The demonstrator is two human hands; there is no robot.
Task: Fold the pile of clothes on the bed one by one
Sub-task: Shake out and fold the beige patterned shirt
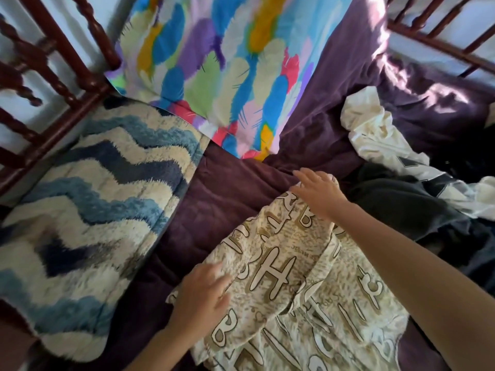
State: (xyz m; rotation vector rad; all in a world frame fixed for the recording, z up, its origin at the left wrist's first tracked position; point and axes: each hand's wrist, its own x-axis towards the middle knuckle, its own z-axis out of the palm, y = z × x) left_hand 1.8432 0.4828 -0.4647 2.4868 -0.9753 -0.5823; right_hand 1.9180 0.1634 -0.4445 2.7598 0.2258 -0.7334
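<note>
Garment (281, 277), lower centre: likely light, limp | left hand (203, 298) flat on it | right hand (316, 191) flat at top edge | best pinched at corners

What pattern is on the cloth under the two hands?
Cream cloth covered with big tan-outlined letters, like an H, over small print. The head view shows it.

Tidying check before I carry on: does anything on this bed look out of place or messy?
Only the unfolded pile at the right: a white garment lies crumpled over dark clothes on the purple bedspread. The letter-print garment under the left hand and right hand is bunched, not yet flat. Nothing looks damaged or spilled.
</note>
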